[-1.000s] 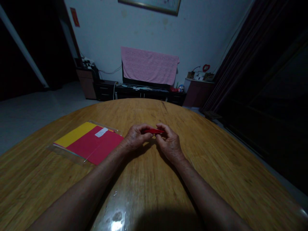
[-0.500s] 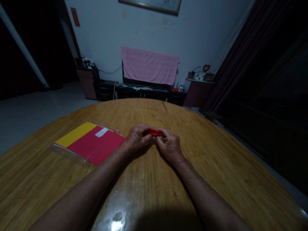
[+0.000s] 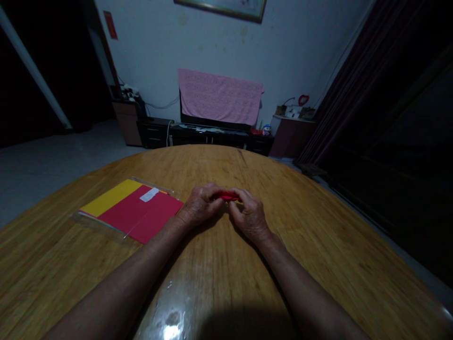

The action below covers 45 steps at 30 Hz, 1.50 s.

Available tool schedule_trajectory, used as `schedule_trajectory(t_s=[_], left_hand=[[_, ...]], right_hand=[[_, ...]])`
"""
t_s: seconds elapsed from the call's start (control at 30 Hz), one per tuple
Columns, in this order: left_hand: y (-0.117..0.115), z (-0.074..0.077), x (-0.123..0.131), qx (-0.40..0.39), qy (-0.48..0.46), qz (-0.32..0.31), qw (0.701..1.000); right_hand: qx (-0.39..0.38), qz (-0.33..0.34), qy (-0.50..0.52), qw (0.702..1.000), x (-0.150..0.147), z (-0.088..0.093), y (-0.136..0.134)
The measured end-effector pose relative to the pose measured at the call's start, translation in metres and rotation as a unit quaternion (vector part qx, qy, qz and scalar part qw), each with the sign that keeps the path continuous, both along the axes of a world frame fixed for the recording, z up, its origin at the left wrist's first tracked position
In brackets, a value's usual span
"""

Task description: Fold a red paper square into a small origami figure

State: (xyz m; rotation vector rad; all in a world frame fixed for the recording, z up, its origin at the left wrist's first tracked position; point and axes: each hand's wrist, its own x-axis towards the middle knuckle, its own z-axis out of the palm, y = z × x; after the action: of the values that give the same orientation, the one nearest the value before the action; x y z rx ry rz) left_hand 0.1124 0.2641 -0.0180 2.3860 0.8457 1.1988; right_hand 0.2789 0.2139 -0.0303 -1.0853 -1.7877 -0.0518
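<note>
Both forearms reach forward onto the table from the bottom of the view, the left forearm and right forearm angling in until the hands meet near the middle. The left hand and right hand are curled inward, knuckles up, with the fingertips pinching opposite ends of a small red strip. It looks like folded paper, though the dim light makes that hard to be sure of. The strip is held just above the wooden table, whose polished top curves away and shows a bright glare near the bottom edge. Left of the hands, just beside the left wrist, lies a clear plastic sleeve holding yellow paper and red paper, with a white label on top. Beyond the table, a pink towel drapes over a television on a low black cabinet, below a framed picture. A dark curtain hangs on the right.
</note>
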Motion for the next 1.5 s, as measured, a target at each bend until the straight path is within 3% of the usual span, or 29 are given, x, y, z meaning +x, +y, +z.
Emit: schedule_trajectory(t_s=[0.37, 0.63, 0.93, 1.27, 1.5], left_hand=[[-0.0042, 0.0009, 0.0012, -0.059, -0.049, -0.033, 0.997], [-0.0038, -0.0006, 0.0012, -0.060, -0.045, -0.006, 0.997], [-0.0053, 0.0014, 0.0008, -0.086, -0.056, -0.028, 0.994], [-0.0044, -0.0054, 0.0024, -0.170, -0.114, -0.070, 0.976], [-0.0055, -0.0028, 0.0051, -0.232, -0.169, -0.057, 0.956]], right_hand=[[-0.068, 0.009, 0.064, 0.996, 0.0018, -0.0095, 0.0056], [-0.094, 0.014, 0.094, 0.991, -0.0001, -0.0049, 0.0012], [-0.103, 0.020, 0.089, 0.990, 0.0009, -0.0053, 0.0016], [-0.106, 0.024, 0.095, 0.990, 0.0007, -0.0058, 0.0027], [-0.092, 0.022, 0.089, 0.991, -0.0031, -0.0036, 0.0024]])
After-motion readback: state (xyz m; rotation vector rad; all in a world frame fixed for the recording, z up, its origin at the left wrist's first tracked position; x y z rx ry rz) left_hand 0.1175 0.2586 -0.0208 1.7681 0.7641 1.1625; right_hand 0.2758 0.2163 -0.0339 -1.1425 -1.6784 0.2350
